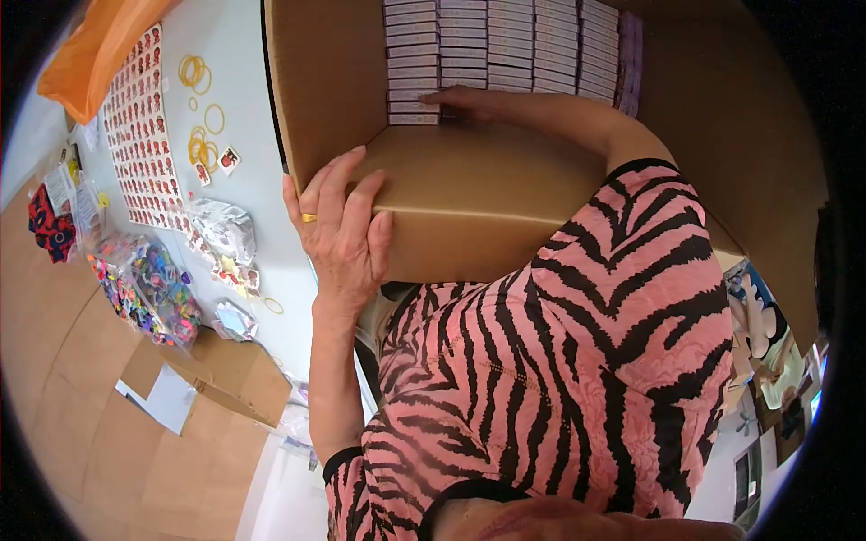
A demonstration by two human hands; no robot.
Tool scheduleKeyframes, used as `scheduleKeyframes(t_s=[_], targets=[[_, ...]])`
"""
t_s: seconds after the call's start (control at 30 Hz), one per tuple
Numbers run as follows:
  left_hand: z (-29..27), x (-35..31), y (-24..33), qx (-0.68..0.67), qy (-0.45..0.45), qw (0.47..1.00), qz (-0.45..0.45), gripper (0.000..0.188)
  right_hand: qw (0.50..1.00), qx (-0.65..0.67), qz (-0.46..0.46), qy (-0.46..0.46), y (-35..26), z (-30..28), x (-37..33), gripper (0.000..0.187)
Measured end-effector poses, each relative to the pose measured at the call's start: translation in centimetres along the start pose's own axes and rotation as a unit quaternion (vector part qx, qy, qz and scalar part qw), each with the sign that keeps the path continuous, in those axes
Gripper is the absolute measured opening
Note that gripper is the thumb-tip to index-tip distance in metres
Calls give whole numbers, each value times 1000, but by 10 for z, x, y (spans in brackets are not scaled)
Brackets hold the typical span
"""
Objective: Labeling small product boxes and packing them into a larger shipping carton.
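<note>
A large brown cardboard carton [492, 189] stands in front of me with its near wall toward my body. Inside lie several columns of small flat white-and-purple boxes [465, 41], packed side by side. My left hand [343, 225], a gold ring on one finger, rests on the carton's near left corner with its fingers spread over the edge. My right arm reaches over into the carton. At the near end of the left columns, my right hand [458, 102] has one finger stretched onto a small box; its other fingers are in shadow and partly hidden.
On the pale table to the left lie yellow rubber bands [200, 149], a sheet of red stickers [140, 126] and a clear bag [221, 230]. Beyond are an orange bag [90, 63], a bag of colourful small pieces [149, 284] and another carton [234, 374] near the wooden floor.
</note>
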State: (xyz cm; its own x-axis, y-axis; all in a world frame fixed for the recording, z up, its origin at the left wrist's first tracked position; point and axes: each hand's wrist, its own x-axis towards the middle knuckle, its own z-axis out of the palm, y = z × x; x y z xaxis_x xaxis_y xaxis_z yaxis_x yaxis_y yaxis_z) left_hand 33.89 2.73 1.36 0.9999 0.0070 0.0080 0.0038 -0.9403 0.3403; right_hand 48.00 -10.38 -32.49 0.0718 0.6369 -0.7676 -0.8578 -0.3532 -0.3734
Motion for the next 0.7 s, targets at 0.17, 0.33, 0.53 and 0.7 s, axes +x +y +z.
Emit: scheduleKeyframes(t_s=[0.17, 0.33, 0.53, 0.7], targets=[[1, -2, -3, -2, 3, 1000, 2, 37, 999, 19, -25, -31, 8, 6, 13, 63], [1, 0, -2, -6, 20, 1000, 11, 31, 917, -295, -65, 261, 4, 14, -5, 79], [1, -2, -6, -4, 27, 1000, 8, 30, 664, -616, -396, 147, -11, 16, -53, 75], [2, 0, -5, -10, 27, 999, 18, 29, 566, -708, -413, 85, -28, 16, -38, 79]])
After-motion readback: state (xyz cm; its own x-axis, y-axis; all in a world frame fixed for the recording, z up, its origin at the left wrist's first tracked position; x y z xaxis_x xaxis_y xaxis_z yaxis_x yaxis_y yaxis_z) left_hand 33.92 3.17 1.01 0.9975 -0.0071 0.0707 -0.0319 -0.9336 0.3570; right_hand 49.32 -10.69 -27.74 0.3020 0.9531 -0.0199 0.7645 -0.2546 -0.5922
